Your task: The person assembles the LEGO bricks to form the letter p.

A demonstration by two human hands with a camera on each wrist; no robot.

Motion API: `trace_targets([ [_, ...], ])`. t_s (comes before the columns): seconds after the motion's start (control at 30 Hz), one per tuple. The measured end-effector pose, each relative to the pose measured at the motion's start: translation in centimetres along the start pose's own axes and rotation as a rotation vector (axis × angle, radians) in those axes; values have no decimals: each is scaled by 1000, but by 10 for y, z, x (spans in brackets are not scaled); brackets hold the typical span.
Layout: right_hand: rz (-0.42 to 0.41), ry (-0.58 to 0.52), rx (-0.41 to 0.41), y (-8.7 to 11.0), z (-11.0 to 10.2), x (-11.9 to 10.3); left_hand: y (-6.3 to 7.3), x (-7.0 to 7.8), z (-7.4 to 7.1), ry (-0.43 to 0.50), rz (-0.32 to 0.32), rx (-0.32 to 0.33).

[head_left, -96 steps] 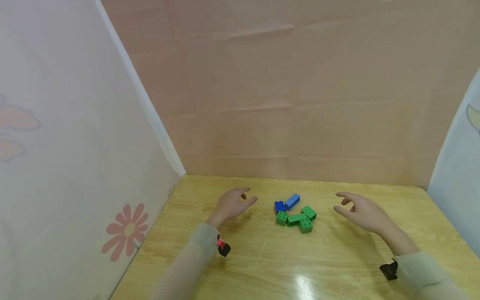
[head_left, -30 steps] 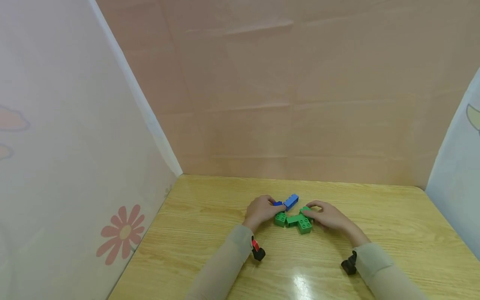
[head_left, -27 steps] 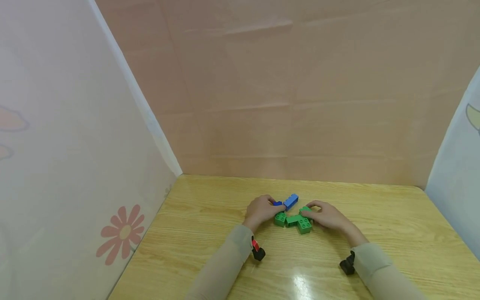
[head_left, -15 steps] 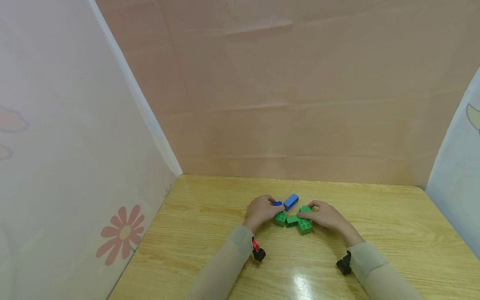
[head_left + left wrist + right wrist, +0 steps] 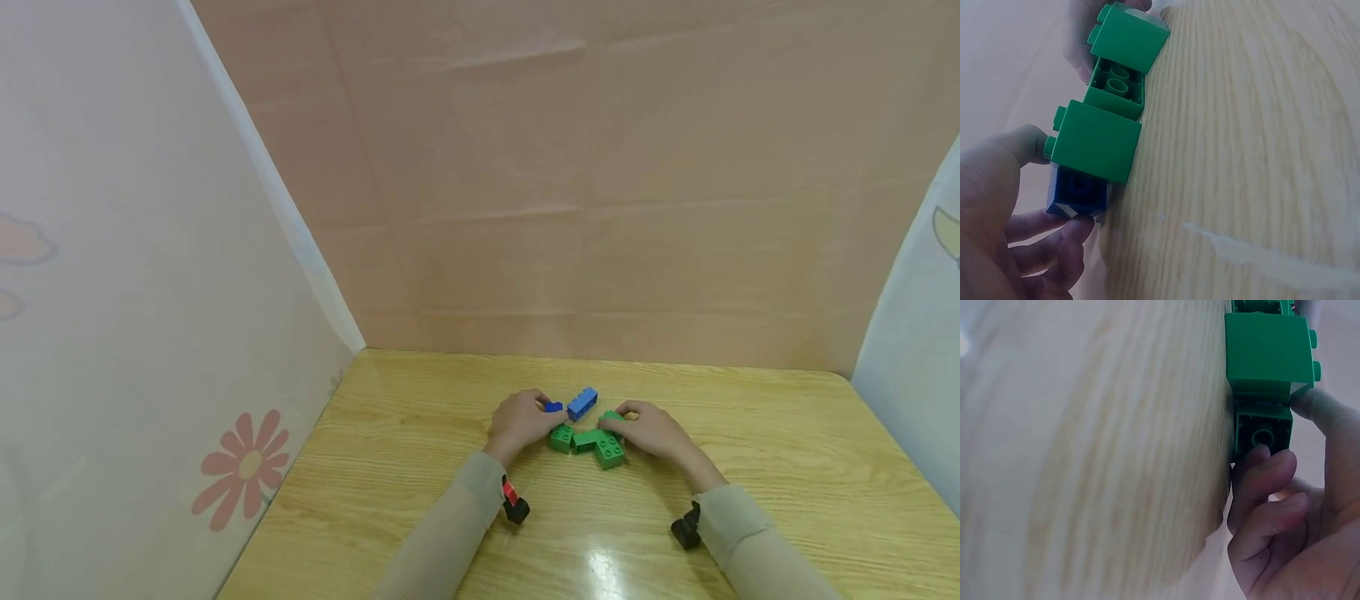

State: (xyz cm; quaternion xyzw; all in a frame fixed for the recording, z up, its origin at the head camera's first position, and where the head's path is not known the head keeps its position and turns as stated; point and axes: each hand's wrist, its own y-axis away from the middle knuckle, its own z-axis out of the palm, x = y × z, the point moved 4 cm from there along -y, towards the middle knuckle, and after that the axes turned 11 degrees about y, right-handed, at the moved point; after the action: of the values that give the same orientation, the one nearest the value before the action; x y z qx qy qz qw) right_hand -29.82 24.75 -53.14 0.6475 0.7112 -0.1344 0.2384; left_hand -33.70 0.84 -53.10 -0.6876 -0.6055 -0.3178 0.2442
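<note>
On surface (image 5: pixel 592 517), dark blue block (image 5: pixel 553 407) pinched by left hand (image 5: pixel 519 421), far green block (image 5: pixel 611 416) by right hand (image 5: pixel 654 429); nearest green block (image 5: pixel 610 452) could be bumped: tight spacing.

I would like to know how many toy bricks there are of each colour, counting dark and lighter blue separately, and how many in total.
Green bricks: 4
Dark blue brick: 1
Lighter blue brick: 1
Total: 6

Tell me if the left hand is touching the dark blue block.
Touching: the left wrist view shows fingertips of the left hand against an edge of the dark blue block.
</note>
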Motion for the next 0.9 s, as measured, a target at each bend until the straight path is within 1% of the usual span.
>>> trace_targets([
  [0.03, -6, 13, 8, 0, -1, -1, 0, 0, 0, 2, 6, 2],
  [0.27, 31, 33, 17, 1, -1, 4, 2, 0, -5, 10, 41, 15],
  [0.47, 38, 16, 8, 3, -3, 8, 2, -3, -6, 14, 39, 20],
  [0.67, 35, -10, 10, 6, -5, 11, 3, -3, -9, 53, 43, 34],
  [0.9, 16, 40, 58, 10, -9, 13, 5, -5, -12, 59, 34, 40],
])
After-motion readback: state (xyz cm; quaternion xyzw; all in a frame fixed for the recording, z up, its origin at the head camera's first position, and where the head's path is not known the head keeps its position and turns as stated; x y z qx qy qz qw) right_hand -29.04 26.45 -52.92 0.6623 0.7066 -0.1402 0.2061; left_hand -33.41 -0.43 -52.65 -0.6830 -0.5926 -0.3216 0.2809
